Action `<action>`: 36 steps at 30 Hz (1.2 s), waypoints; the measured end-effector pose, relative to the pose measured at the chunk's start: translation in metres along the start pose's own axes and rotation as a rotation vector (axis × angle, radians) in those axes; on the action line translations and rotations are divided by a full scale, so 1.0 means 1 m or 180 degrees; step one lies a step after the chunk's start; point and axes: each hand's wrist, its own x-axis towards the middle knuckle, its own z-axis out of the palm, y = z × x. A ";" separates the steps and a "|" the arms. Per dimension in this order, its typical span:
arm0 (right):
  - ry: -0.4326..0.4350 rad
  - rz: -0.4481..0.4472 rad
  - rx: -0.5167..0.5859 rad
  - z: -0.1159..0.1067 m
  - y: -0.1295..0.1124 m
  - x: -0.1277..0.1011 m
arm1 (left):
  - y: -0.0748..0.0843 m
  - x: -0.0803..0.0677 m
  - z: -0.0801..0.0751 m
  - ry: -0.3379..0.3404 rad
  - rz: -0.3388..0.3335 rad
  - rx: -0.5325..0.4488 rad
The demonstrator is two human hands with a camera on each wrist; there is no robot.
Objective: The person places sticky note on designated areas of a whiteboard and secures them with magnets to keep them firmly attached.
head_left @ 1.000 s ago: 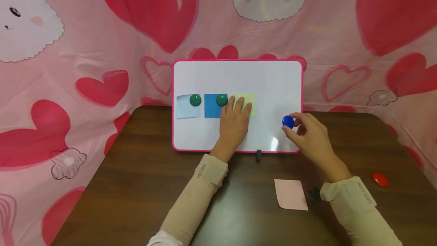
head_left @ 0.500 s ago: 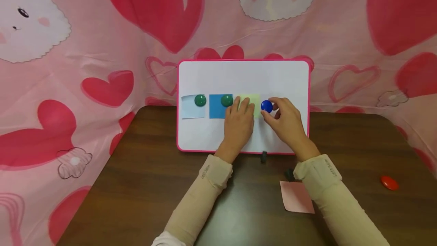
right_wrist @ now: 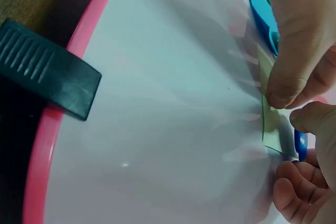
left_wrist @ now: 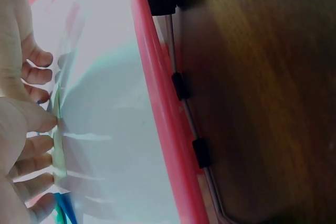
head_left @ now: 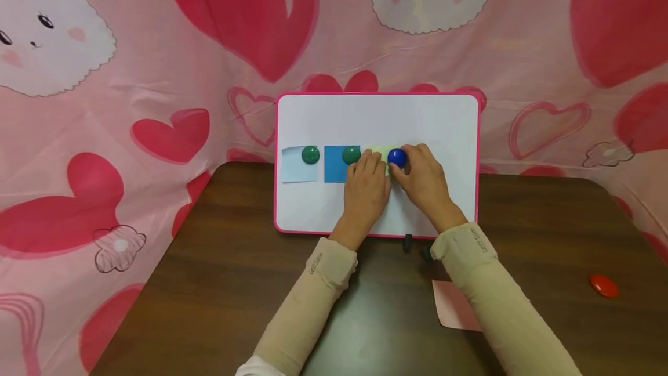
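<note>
A pink-framed whiteboard (head_left: 323, 208) stands on the table, bearing a light blue note (head_left: 293, 169) and a blue note (head_left: 333, 168), each with a green round magnet (head_left: 310, 155) on its upper right. Beside them is a yellow-green note (head_left: 380, 150), partly covered by both hands. My left hand (head_left: 367, 187) presses that note to the board with its fingers extended. In my right hand (head_left: 425, 181) a blue round magnet (head_left: 396, 158) is pinched between thumb and fingers, at the note's upper right. The right wrist view shows the magnet (right_wrist: 300, 144) at the note's edge.
On the brown table (head_left: 209, 283) lie a pink note (head_left: 454, 309), partly behind the right sleeve, and a red magnet (head_left: 603, 286) at far right. Dark clips (head_left: 407, 242) sit at the board's lower edge. A pink heart-patterned cloth (head_left: 172, 74) hangs behind.
My right hand has carried the blue magnet left from the board's right side onto the yellow-green note. My left hand stays on the note. The view has shifted slightly.
</note>
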 end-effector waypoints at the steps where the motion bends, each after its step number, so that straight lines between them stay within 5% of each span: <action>1: 0.0035 -0.0040 -0.0038 0.001 0.000 0.000 | 0.000 0.000 -0.001 0.0008 0.0011 0.0017; 10: 0.0074 -0.0014 -0.0122 0.007 0.000 -0.002 | 0.001 -0.004 -0.003 0.0049 -0.0009 0.0078; 26: 0.0370 -0.0497 -0.0358 0.008 0.004 -0.003 | 0.004 -0.003 0.002 0.0194 0.0038 0.0021; 36: 0.0267 -0.0169 0.0047 -0.015 0.009 -0.014 | 0.005 -0.002 0.000 0.0164 0.0037 -0.0058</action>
